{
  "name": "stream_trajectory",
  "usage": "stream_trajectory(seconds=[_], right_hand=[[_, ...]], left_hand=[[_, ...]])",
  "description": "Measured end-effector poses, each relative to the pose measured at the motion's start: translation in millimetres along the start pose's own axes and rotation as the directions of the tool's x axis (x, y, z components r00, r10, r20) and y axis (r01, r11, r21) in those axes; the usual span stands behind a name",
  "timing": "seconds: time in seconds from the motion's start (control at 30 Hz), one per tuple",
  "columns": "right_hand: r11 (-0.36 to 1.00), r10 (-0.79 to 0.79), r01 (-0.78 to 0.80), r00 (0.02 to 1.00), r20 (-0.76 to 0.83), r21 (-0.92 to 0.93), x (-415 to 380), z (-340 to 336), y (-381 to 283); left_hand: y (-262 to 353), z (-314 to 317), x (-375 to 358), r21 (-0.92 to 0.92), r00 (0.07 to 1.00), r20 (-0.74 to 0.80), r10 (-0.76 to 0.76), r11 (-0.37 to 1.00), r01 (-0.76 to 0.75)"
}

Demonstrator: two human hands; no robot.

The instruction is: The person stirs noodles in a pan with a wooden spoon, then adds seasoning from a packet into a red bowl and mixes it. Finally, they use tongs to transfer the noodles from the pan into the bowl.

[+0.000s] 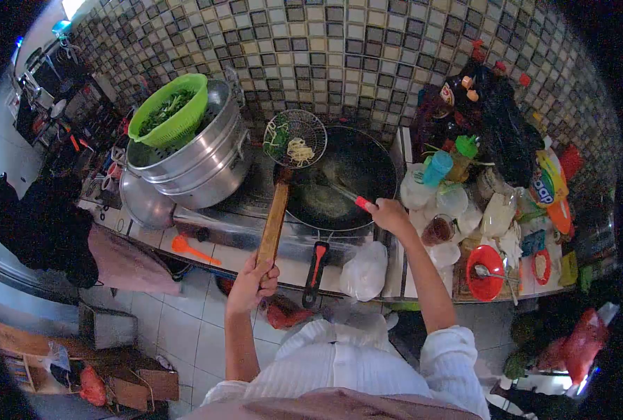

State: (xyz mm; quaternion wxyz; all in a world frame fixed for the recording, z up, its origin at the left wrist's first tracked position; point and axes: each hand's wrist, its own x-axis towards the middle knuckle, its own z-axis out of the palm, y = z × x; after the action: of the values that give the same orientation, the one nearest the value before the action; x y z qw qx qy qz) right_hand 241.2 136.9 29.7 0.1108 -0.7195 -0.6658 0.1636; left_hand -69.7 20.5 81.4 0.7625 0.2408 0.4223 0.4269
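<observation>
My left hand (253, 285) is wrapped round the long wooden handle of a wire strainer (296, 138). Pale noodles (299, 151) and green leaves (277, 138) lie in its mesh bowl, which is over the left rim of a dark wok (378, 157). Cloudy liquid (323, 196) covers the wok's bottom. In my right hand (390, 214) is a metal utensil with a red grip (360, 202). Its shaft slants down into the wok, and I cannot make out the shape of its head. The wok's black and red handle (316, 273) points towards me.
Left of the wok stands a big steamer pot (203, 178) with a green basket of leaves (175, 115) on top. An orange spoon (192, 250) and a white plastic bag (365, 271) lie along the front edge. Bottles, cups and a red bowl (484, 283) crowd the right counter.
</observation>
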Motion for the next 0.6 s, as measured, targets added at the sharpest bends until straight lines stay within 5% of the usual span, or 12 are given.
stream_trajectory(seconds=[0.2, 0.43, 0.6], right_hand=[[0.989, -0.139, 0.134, 0.985, 0.099, 0.058, -7.5, -1.4, -0.6], [0.98, -0.173, 0.167, 0.984, 0.051, 0.105, -27.2, 2.0, -1.8], [0.957, -0.158, 0.113, 0.975, 0.154, 0.268, -36.8, 2.9, 2.3]], left_hand=[[2.6, 2.0, -2.1, -0.003, 1.0, -0.011, 0.007, 1.0, -0.007], [2.3, 6.0, -3.0, -0.002, 0.999, -0.04, 0.034, 0.999, -0.034], [5.6, 10.1, -4.2, -0.014, 0.999, -0.042, 0.021, 1.0, -0.022]])
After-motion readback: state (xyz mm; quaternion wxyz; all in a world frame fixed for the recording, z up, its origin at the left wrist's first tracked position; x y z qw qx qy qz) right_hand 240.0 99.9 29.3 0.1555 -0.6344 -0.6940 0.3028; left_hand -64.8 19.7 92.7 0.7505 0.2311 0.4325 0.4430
